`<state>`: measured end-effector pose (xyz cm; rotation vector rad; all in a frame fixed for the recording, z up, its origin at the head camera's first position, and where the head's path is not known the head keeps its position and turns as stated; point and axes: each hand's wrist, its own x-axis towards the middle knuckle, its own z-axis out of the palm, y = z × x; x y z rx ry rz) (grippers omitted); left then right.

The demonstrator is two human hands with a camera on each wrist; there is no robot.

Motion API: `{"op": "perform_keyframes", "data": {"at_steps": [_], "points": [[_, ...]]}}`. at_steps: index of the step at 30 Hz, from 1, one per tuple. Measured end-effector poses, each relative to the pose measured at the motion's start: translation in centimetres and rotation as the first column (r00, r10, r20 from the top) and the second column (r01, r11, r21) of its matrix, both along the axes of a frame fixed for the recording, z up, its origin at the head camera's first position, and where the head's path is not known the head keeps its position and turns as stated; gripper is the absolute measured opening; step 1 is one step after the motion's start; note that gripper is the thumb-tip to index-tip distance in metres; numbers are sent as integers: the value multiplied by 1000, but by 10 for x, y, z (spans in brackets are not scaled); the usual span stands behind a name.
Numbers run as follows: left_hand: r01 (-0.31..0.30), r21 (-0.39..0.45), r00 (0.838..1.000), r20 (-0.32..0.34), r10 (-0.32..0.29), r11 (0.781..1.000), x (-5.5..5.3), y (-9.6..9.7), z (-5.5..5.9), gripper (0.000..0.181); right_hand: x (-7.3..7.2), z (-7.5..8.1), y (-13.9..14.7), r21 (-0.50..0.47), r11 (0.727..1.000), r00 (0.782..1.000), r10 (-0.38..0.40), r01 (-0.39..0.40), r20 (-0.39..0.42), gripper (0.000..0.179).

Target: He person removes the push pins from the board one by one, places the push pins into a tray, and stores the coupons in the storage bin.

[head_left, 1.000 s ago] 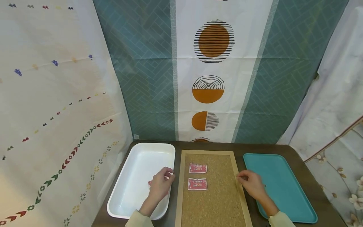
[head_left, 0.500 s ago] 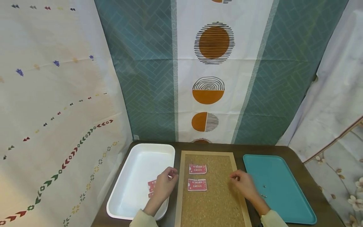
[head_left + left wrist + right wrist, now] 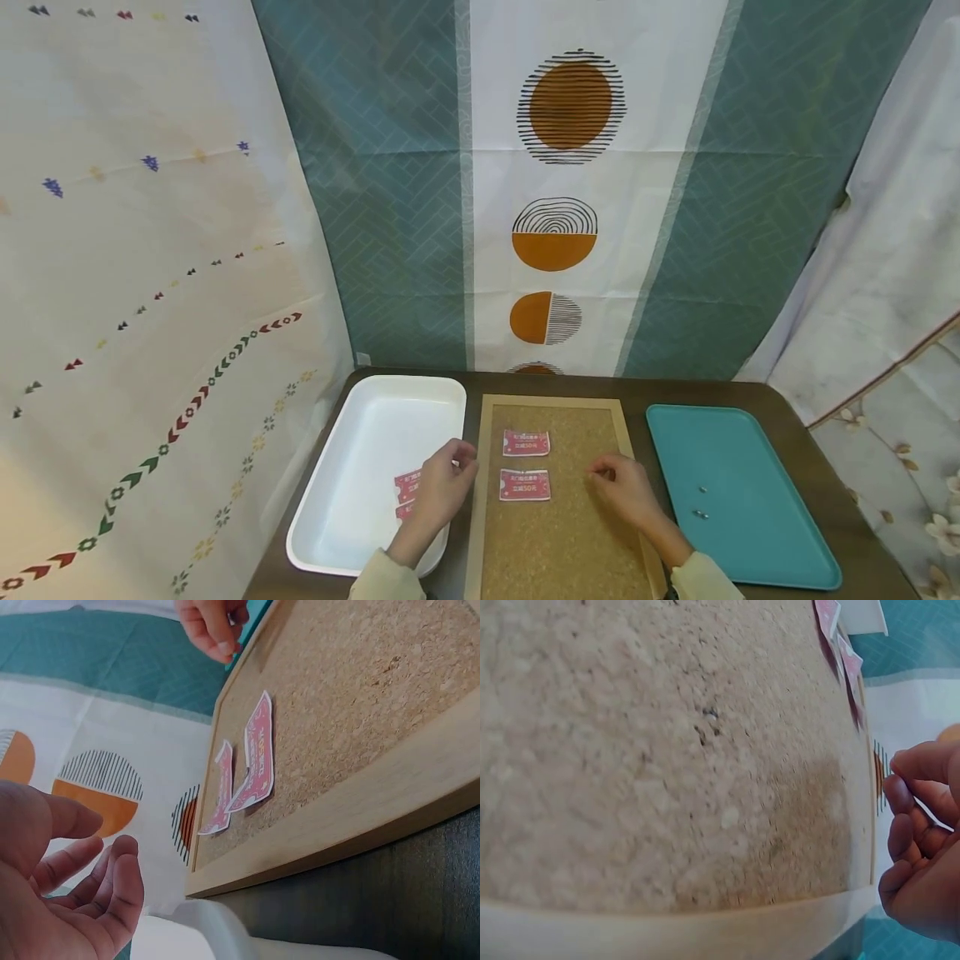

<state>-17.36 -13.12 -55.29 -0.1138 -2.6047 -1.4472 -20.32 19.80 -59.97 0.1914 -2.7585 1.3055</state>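
Coupons (image 3: 525,485) lie on the cork board (image 3: 555,554) near its left side, two in a row — probably to have them aligned — and more are in the white tray (image 3: 348,508). Above this tray's edge the left hand (image 3: 444,483) has its fingers loosely bent, tips apart, with nothing visible between; over the board the right hand (image 3: 624,493) presses thumb and forefinger together, perhaps because of something small, though I cannot tell if they pinch anything.
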Motion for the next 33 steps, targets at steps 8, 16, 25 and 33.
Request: {"op": "perform_keyframes", "data": {"at_steps": [8, 16, 25, 33], "points": [[38, -51, 999, 8, -37, 998, -3, 10, 3, 17, -7, 4, -8, -6, 1000, 999, 26, -25, 20, 7], [83, -50, 996, 34, -81, 995, -6, 18, 2, 20, -15, 7, -21, -28, 996, 996, 84, -83, 30, 6], [87, -77, 992, 94, -80, 993, -3, 27, -7, 26, -16, -2, -42, 14, 993, 993, 114, -114, -5, 12], [115, -86, 985, 139, -102, 990, -5, 40, -13, 31, -15, -1, -58, -68, 982, 981, 181, -177, 64, 11]]}}
